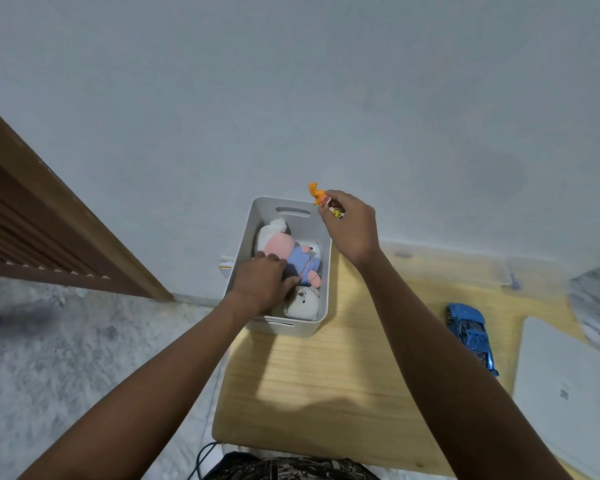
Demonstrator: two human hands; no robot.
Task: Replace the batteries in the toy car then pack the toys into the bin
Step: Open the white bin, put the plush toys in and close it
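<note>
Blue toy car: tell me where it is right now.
In the head view, the blue toy car lies on the wooden table, at its right side, outside the white bin, just left of a flat white lid.

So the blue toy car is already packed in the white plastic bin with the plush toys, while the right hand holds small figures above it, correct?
Not quite. The head view shows the blue toy car lying on the wooden table, outside the white plastic bin. The plush toys are inside, and the right hand holds small figures above it.
</note>
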